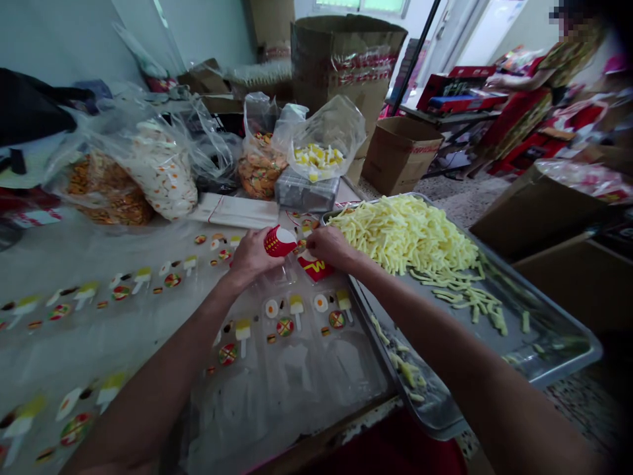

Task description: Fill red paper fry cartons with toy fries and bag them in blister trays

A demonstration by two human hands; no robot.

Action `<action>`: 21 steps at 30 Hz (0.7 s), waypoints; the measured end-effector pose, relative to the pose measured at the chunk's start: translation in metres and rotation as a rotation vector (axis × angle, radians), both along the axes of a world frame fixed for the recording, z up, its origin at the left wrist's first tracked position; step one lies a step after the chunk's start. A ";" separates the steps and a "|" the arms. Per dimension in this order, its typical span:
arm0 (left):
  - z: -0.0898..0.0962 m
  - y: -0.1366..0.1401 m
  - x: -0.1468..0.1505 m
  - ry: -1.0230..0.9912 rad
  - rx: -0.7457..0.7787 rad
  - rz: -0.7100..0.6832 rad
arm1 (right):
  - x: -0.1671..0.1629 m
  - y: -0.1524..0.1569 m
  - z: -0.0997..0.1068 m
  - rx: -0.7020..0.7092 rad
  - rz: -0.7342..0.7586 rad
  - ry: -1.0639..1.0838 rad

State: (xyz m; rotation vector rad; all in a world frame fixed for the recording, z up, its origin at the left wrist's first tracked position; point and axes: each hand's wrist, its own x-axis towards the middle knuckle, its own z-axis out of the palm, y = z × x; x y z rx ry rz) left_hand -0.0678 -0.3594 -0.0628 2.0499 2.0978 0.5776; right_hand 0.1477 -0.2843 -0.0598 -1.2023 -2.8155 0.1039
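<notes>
Clear trays (291,363) lie on the counter (356,425). The left hand (254,254) holds a red box (277,244). Yellow fries (405,231) sit beside the right hand (330,245); I can't tell what it holds.

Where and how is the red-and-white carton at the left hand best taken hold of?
Probably by the red sides of the carton, coming from the person's left, as the left hand does: its white part faces up and rightward, so that grip leaves it uncovered.
</notes>
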 end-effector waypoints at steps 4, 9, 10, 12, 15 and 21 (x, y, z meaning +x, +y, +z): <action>-0.002 0.006 0.003 0.022 -0.022 0.004 | 0.005 -0.002 0.006 0.082 0.239 -0.145; 0.003 0.011 0.004 0.093 0.002 -0.047 | 0.006 -0.006 0.008 -0.046 0.310 -0.094; 0.005 0.010 0.005 0.103 0.006 -0.069 | 0.008 -0.005 0.011 -0.083 0.251 -0.028; 0.008 0.008 0.008 0.117 0.026 -0.115 | 0.013 -0.005 0.016 -0.138 0.108 0.171; 0.012 0.008 0.019 0.140 0.085 -0.167 | 0.015 -0.011 0.022 -0.195 -0.084 0.486; 0.013 0.018 0.043 0.190 0.136 -0.329 | 0.000 -0.038 0.014 -0.188 -0.296 0.558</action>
